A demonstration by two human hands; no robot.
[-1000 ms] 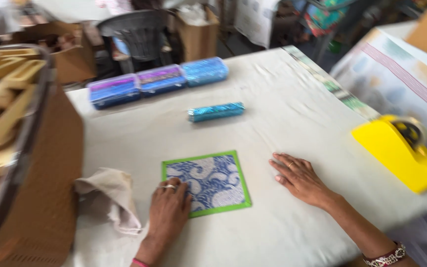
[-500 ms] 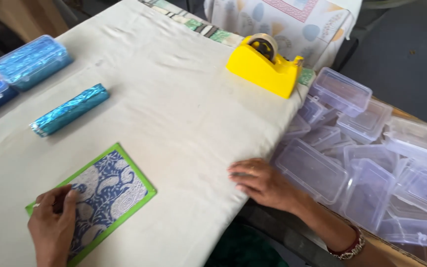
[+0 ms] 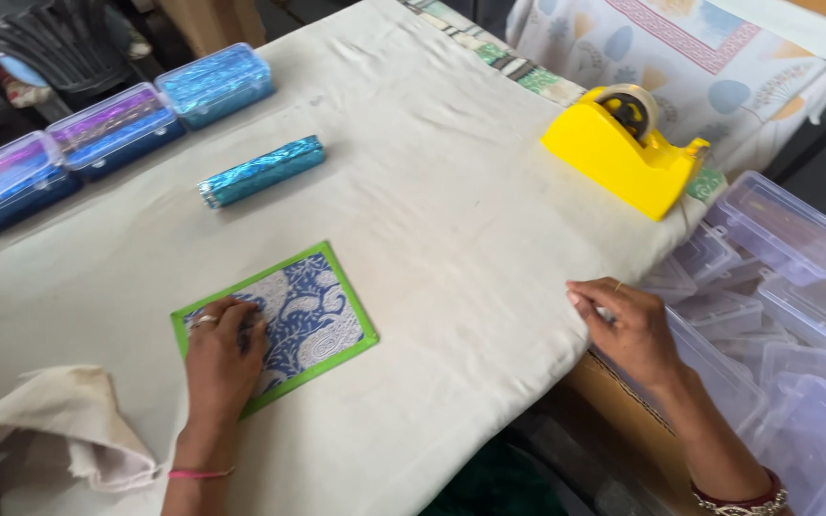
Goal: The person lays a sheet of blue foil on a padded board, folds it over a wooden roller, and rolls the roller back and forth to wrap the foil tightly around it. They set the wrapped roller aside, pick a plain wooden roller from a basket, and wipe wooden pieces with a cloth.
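Left hand (image 3: 222,358) lying flat, fingers spread and gripping nothing, pressing on the green-bordered blue patterned sheet (image 3: 284,320) spread beneath the fingertips. Right hand (image 3: 628,325) resting at the cloth-covered table (image 3: 451,239) edge, fingers loosely curled, holding nothing, touching the clear plastic boxes (image 3: 776,315) heaped just beside. Lying ahead of the left fingers, well apart: a blue foil-wrapped roll (image 3: 260,170); farther still, lidded boxes of blue and purple foil (image 3: 112,129). Standing beyond the right fingers: a yellow tape dispenser (image 3: 623,153). Trailing behind the left wrist: a crumpled cloth (image 3: 59,420).
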